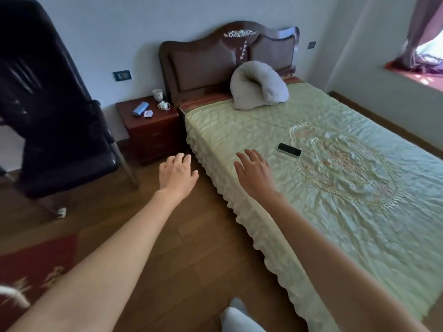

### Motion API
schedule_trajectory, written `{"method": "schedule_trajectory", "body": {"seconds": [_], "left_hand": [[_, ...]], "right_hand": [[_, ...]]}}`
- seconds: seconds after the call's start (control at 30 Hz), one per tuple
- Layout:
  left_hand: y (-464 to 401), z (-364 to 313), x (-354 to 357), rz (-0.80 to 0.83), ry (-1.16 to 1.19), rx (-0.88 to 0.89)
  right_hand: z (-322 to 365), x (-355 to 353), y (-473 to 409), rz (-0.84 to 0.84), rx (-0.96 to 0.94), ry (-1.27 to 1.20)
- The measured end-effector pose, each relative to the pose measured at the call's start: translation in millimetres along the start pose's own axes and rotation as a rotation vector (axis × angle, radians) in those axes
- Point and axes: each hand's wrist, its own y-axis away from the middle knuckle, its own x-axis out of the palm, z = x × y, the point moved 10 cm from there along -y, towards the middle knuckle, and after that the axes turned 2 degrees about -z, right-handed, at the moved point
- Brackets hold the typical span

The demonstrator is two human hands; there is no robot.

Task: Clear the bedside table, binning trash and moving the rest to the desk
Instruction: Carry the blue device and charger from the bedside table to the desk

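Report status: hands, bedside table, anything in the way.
Left hand and right hand open, empty, held out. Bedside table untouched: cup, charger, blue case, small packet. Black chair beside the path.

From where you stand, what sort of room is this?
A bedroom, most likely: a bed with a carved wooden headboard, a folded pillow on it, and a bedside table holding a cup.

Pale walls (96,32), wooden floor (191,248), green-covered bed (311,188) with dark headboard (203,61), curtained window (429,49)
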Motion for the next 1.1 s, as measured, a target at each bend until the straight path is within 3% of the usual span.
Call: {"method": "schedule_trajectory", "body": {"seconds": [0.27,0.5,1.1], "left_hand": [[-90,5,-25,-0.091,-0.073,-0.135],[-147,38,-4,-0.072,-0.127,-0.217],[-383,184,20,-0.065,-0.115,-0.26]], "right_hand": [[-8,-1,-134,0.028,-0.192,0.028],[20,56,-209,0.117,-0.296,-0.021],[77,165,-469,0.128,-0.28,-0.036]]}}
